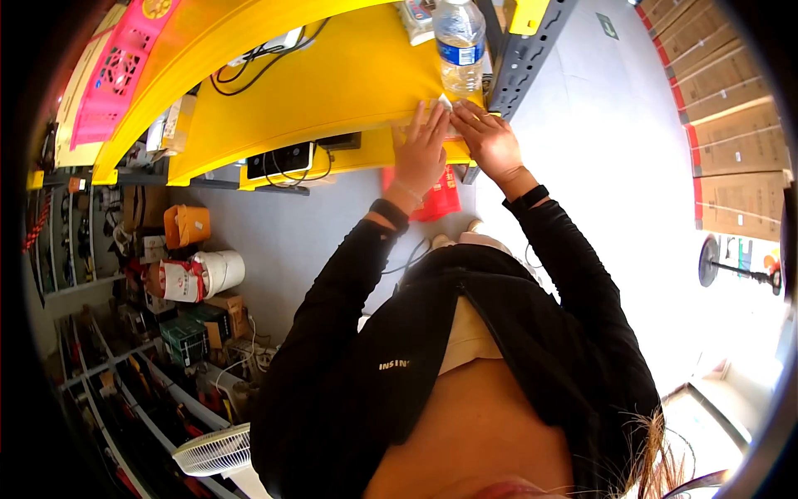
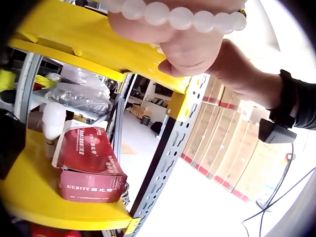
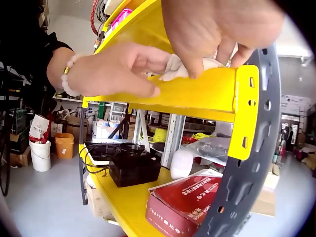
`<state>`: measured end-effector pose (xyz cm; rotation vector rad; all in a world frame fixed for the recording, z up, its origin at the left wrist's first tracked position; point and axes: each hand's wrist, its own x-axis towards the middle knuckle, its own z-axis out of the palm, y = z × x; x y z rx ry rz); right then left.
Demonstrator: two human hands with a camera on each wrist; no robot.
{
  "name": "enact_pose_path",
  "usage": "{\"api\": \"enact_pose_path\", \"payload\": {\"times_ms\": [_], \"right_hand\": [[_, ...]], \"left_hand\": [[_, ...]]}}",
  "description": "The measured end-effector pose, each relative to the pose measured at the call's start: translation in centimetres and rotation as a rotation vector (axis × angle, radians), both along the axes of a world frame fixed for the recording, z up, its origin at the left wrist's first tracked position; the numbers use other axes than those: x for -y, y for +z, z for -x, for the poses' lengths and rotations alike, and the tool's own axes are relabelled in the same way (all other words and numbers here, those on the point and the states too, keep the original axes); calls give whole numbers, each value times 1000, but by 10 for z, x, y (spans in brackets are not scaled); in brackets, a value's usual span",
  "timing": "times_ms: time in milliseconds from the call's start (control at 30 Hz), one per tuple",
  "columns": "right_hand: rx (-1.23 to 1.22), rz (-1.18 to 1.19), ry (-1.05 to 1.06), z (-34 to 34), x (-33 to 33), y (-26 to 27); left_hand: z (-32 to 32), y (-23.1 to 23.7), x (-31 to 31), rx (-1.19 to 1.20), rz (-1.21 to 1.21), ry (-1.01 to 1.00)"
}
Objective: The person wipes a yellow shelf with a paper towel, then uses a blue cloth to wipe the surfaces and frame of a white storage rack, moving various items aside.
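Here, both hands meet at the front edge of the yellow shelf (image 1: 332,79), close to its right-hand corner, with a crumpled white tissue (image 3: 178,68) between and under their fingers. The right hand (image 3: 222,29) bends its thumb and fingers down round the tissue, pinching part of it against the edge. The left hand (image 1: 420,158) comes in from the side, its fingers loosely extended and touching the tissue; how firmly they press, I cannot tell. The rigid edge probably gives the limp material something to lie against, and two hands from either side likely keep it from slipping. The plastic bottle (image 1: 460,51) stands upright just beyond the fingers, beside the dark metal post (image 1: 522,71), presumably where it is within reach but out of the way.

The tissue looks thin, soft and matt, creased into uneven folds, with one small pointed flap sticking up in the head view. It might be paper or fine cloth; the pictures do not settle it. Much of it is hidden by fingers.
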<state>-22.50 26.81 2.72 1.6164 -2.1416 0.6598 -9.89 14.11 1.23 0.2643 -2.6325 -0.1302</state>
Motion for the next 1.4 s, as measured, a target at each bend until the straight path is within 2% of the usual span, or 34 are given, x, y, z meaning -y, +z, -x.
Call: {"api": "enact_pose_path", "payload": {"times_ms": [67, 167, 200, 300, 400, 433, 533, 567, 667, 733, 800, 867, 933, 1033, 1067, 1133, 1167, 1200, 1267, 1333, 1400], "right_hand": [[-5, 94, -4, -2, -10, 25], [-54, 348, 1, 6, -20, 64], [-91, 432, -5, 10, -23, 77], [-204, 486, -148, 18, -32, 103], [-208, 383, -194, 29, -35, 79], [-192, 335, -226, 29, -35, 65], [-102, 326, -157, 32, -41, 18], [-21, 297, -129, 31, -47, 9], [286, 674, -140, 30, -49, 10], [404, 849, -348, 34, -45, 41], [604, 886, -366, 34, -39, 94], [413, 929, -66, 51, -25, 95], [484, 841, -55, 31, -15, 103], [908, 671, -175, 25, -18, 53], [1053, 601, -216, 24, -21, 37], [1119, 582, -296, 20, -20, 15], [1083, 556, -292, 21, -22, 11], [1028, 632, -213, 15, -20, 25], [912, 779, -56, 2, -20, 80], [569, 918, 108, 4, -12, 113], [400, 720, 75, 11, -14, 120]], "left_hand": [[3, 11, -7, 21, -19, -20], [18, 36, -13, -281, -314, -188], [21, 45, -15, -367, -359, -186], [31, 69, -22, -573, -476, -149], [32, 77, -31, -546, -738, -108], [33, 76, -30, -527, -699, -110], [28, 86, -38, -458, -804, -122], [27, 86, -38, -445, -785, -126], [22, 85, -33, -412, -746, -125], [18, 81, -28, -387, -749, -109], [16, 79, -30, -390, -781, -77], [15, 82, -29, -402, -792, -58], [14, 85, -29, -420, -785, -42], [17, 87, -21, -411, -745, -32], [21, 89, -19, -430, -759, -85], [34, 95, -21, -470, -781, -192], [40, 97, -25, -451, -736, -190], [46, 101, -31, -476, -709, -236], [60, 106, -48, -602, -603, -333], [72, 109, -61, -697, -458, -319], [77, 106, -68, -728, -504, -275]]}}
